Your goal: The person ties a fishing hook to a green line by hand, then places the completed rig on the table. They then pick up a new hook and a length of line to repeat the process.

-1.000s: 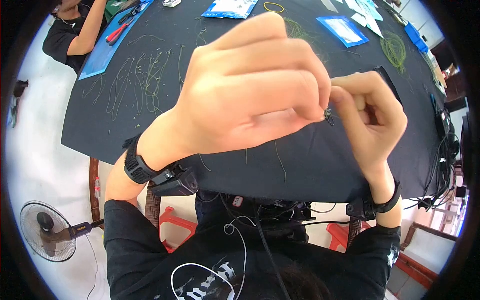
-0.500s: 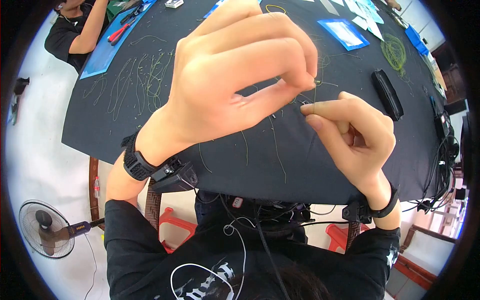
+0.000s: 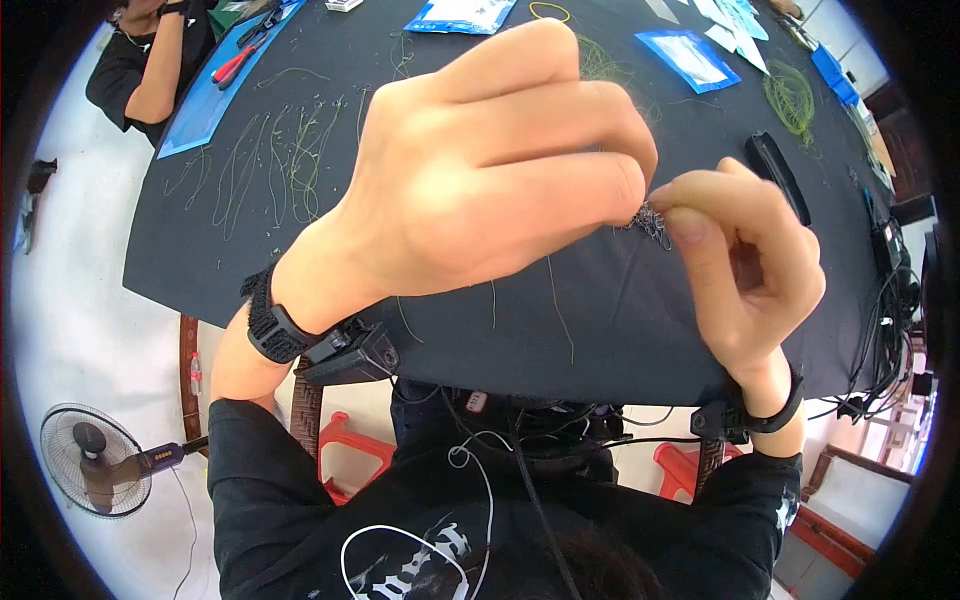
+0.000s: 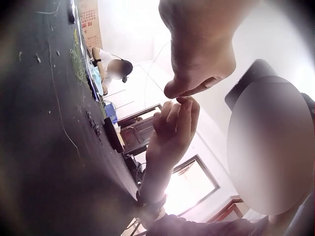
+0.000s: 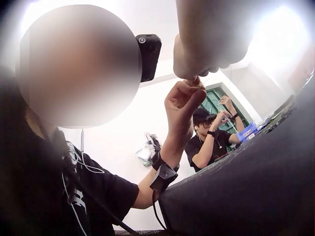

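Over the black table (image 3: 450,345) my left hand (image 3: 490,170) has its fingers curled, and its fingertips meet those of my right hand (image 3: 750,250). Thumb and forefinger of each hand pinch a thin green line, largely hidden behind the fingers in the head view. Against the white wall in the left wrist view, a fine strand of the line (image 4: 147,73) curves out. The right wrist view shows the left fingertips (image 5: 199,87) close together just under the right hand. Below the fingertips, a small heap of dark metallic bits (image 3: 655,228) lies on the table.
Loose strands (image 3: 305,165) and clippings lie at the left, and a coil of green line (image 3: 788,105) at the right. A black case (image 3: 778,175), blue-edged packets (image 3: 688,62) and red-handled pliers (image 3: 235,65) are farther back. Another person (image 3: 150,70) sits at the far left.
Half a second ago the hands stood apart with the green line between them. Now the right hand has moved up to the left fingertips, much as one second ago.
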`<action>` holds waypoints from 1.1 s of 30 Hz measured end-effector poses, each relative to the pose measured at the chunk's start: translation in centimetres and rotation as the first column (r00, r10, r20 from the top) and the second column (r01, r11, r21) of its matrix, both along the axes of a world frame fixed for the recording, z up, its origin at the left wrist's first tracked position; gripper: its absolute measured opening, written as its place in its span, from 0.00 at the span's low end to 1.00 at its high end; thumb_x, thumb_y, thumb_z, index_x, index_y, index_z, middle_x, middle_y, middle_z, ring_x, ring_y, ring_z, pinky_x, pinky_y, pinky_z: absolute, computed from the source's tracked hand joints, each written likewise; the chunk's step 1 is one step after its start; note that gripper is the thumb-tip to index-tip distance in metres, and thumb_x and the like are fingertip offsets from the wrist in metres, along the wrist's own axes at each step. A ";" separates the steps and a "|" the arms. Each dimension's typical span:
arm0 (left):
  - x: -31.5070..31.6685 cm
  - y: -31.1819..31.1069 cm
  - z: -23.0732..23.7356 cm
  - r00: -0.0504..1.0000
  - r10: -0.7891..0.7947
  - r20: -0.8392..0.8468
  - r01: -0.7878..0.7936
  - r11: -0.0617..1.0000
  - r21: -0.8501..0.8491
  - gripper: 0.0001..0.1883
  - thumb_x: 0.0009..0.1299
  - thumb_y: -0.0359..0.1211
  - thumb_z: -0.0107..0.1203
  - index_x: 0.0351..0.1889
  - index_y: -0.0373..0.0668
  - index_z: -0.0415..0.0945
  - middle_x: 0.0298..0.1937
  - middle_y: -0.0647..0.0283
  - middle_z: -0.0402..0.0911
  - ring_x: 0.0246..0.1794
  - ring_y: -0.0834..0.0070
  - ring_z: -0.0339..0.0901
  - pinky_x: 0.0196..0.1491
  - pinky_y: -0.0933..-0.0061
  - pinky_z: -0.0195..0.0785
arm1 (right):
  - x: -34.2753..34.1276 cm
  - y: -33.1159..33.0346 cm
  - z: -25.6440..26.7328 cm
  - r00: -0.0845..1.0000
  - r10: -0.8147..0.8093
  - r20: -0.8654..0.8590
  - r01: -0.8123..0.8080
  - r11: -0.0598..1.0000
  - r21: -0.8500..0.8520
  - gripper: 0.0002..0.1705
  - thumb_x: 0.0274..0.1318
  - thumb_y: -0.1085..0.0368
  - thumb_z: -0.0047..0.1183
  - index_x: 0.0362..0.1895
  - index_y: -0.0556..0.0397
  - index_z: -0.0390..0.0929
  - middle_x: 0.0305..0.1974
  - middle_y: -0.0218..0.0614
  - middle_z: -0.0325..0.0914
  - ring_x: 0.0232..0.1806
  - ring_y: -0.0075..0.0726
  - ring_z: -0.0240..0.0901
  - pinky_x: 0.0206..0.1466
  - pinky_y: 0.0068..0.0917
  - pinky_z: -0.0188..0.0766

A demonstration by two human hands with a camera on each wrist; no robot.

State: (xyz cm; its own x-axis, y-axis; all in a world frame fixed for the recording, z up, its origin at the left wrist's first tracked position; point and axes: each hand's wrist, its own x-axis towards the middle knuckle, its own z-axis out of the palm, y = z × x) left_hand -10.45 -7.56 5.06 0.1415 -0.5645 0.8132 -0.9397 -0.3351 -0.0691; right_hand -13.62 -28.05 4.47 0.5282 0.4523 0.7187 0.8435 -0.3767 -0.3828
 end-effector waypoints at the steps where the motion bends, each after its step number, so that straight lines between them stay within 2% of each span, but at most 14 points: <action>1: 0.1 0.0 0.0 0.999 -0.038 -0.012 0.038 0.999 -0.002 0.12 0.37 0.25 0.64 0.21 0.44 0.77 0.31 0.68 0.81 0.23 0.78 0.60 0.27 0.80 0.51 | -0.1 -0.1 0.0 0.996 -0.046 -0.080 0.048 0.999 0.021 0.03 0.52 0.75 0.53 0.33 0.63 0.75 0.24 0.31 0.73 0.19 0.14 0.53 0.23 0.12 0.49; 4: 0.3 0.0 0.1 0.990 -0.132 -0.044 0.131 0.991 -0.024 0.12 0.39 0.25 0.65 0.23 0.45 0.78 0.31 0.67 0.81 0.22 0.79 0.60 0.27 0.81 0.50 | -0.4 0.2 0.3 0.970 -0.125 -0.211 0.140 0.989 0.057 0.04 0.55 0.73 0.53 0.31 0.62 0.74 0.22 0.23 0.67 0.21 0.11 0.53 0.28 0.11 0.49; 6: 0.5 0.0 0.1 0.980 -0.188 -0.064 0.185 0.982 -0.043 0.13 0.40 0.25 0.66 0.24 0.45 0.79 0.32 0.67 0.81 0.23 0.80 0.61 0.27 0.81 0.50 | -0.3 0.5 0.3 0.891 0.015 -0.454 0.088 0.975 0.204 0.04 0.55 0.72 0.53 0.30 0.60 0.73 0.21 0.21 0.63 0.22 0.11 0.52 0.26 0.12 0.48; 10: 0.3 -0.2 -0.2 0.976 -0.206 -0.069 0.198 0.975 -0.100 0.12 0.43 0.24 0.67 0.26 0.46 0.78 0.32 0.66 0.82 0.23 0.81 0.62 0.27 0.82 0.49 | -0.2 0.6 0.1 0.806 0.085 -0.585 0.049 0.977 0.209 0.03 0.53 0.73 0.52 0.28 0.60 0.73 0.21 0.20 0.60 0.22 0.10 0.51 0.25 0.13 0.45; 13: 0.0 0.0 0.0 0.971 -0.199 -0.136 0.186 0.977 -0.104 0.12 0.46 0.22 0.65 0.27 0.44 0.78 0.32 0.64 0.81 0.24 0.81 0.63 0.28 0.82 0.51 | 0.1 0.6 -0.3 0.767 0.143 -0.625 0.043 0.961 0.273 0.06 0.54 0.68 0.55 0.28 0.57 0.78 0.23 0.20 0.72 0.21 0.05 0.58 0.20 0.09 0.47; 15: 0.1 0.2 0.0 0.961 -0.206 -0.183 0.191 0.977 -0.099 0.11 0.47 0.21 0.64 0.28 0.43 0.77 0.33 0.63 0.81 0.25 0.81 0.64 0.29 0.82 0.52 | 0.3 0.8 -0.2 0.703 0.206 -0.681 0.027 0.949 0.315 0.06 0.55 0.67 0.55 0.29 0.56 0.77 0.22 0.19 0.71 0.22 0.06 0.58 0.21 0.09 0.48; 18: 0.3 0.3 -0.7 0.896 -0.310 -0.317 0.280 0.950 -0.138 0.10 0.53 0.21 0.60 0.32 0.40 0.74 0.34 0.57 0.79 0.29 0.80 0.67 0.33 0.82 0.57 | 0.5 0.8 0.0 0.533 0.310 -0.787 0.017 0.926 0.376 0.07 0.56 0.65 0.54 0.29 0.56 0.76 0.21 0.19 0.70 0.23 0.08 0.59 0.24 0.10 0.51; 19: -0.2 0.2 -0.8 0.801 -0.350 -0.485 0.247 0.932 -0.265 0.09 0.56 0.21 0.59 0.33 0.39 0.71 0.35 0.56 0.77 0.31 0.80 0.67 0.35 0.82 0.59 | 0.5 0.8 0.0 0.429 0.348 -0.833 0.021 0.918 0.395 0.08 0.57 0.64 0.53 0.30 0.56 0.75 0.21 0.19 0.69 0.24 0.09 0.59 0.25 0.11 0.52; 20: -0.5 0.1 -0.9 0.671 -0.400 -0.624 0.187 0.906 -0.380 0.09 0.59 0.22 0.57 0.34 0.38 0.68 0.36 0.55 0.75 0.32 0.80 0.68 0.37 0.83 0.60 | 0.6 0.8 0.0 0.431 0.349 -0.832 0.021 0.918 0.396 0.08 0.57 0.64 0.53 0.30 0.56 0.75 0.21 0.19 0.69 0.24 0.09 0.59 0.25 0.11 0.52; 22: -0.1 0.2 -1.0 0.585 -0.499 -0.640 0.155 0.843 -0.515 0.07 0.64 0.27 0.52 0.33 0.40 0.64 0.40 0.57 0.73 0.31 0.83 0.66 0.32 0.87 0.58 | 0.7 0.9 -0.2 0.312 0.272 -0.910 0.005 0.958 0.288 0.10 0.58 0.62 0.52 0.29 0.56 0.74 0.22 0.20 0.68 0.24 0.10 0.58 0.25 0.11 0.53; 25: 0.2 1.0 -0.9 0.482 -0.555 -0.678 -0.012 0.770 -0.639 0.04 0.66 0.29 0.50 0.34 0.42 0.66 0.43 0.61 0.74 0.35 0.86 0.66 0.32 0.85 0.54 | 0.6 1.6 -1.4 0.400 0.334 -0.854 -0.038 0.937 0.348 0.10 0.60 0.63 0.49 0.33 0.58 0.73 0.27 0.26 0.72 0.23 0.12 0.60 0.25 0.12 0.57; 28: 1.0 1.0 -1.1 0.502 -0.561 -0.658 -0.148 0.694 -0.704 0.02 0.66 0.28 0.49 0.34 0.43 0.68 0.45 0.62 0.74 0.41 0.86 0.67 0.34 0.82 0.56 | 0.2 1.7 -1.2 0.419 0.402 -0.814 -0.073 0.909 0.411 0.11 0.62 0.64 0.45 0.38 0.60 0.73 0.34 0.32 0.75 0.23 0.13 0.62 0.25 0.13 0.61; 31: 2.0 1.7 -1.4 0.500 -0.590 -0.634 -0.109 0.683 -0.722 0.02 0.66 0.29 0.50 0.35 0.43 0.70 0.46 0.62 0.75 0.44 0.83 0.68 0.39 0.80 0.60 | -0.2 2.1 -1.1 0.437 0.428 -0.792 -0.026 0.885 0.464 0.11 0.62 0.64 0.45 0.41 0.59 0.72 0.34 0.30 0.73 0.23 0.12 0.61 0.24 0.13 0.57; 33: 2.3 1.6 -1.4 0.500 -0.594 -0.630 -0.107 0.680 -0.725 0.01 0.67 0.29 0.50 0.34 0.43 0.70 0.46 0.62 0.75 0.44 0.82 0.69 0.42 0.78 0.62 | 0.1 2.3 -2.4 0.642 0.329 -0.693 -0.051 0.920 0.389 0.14 0.62 0.65 0.44 0.48 0.61 0.68 0.36 0.35 0.72 0.18 0.10 0.54 0.20 0.11 0.51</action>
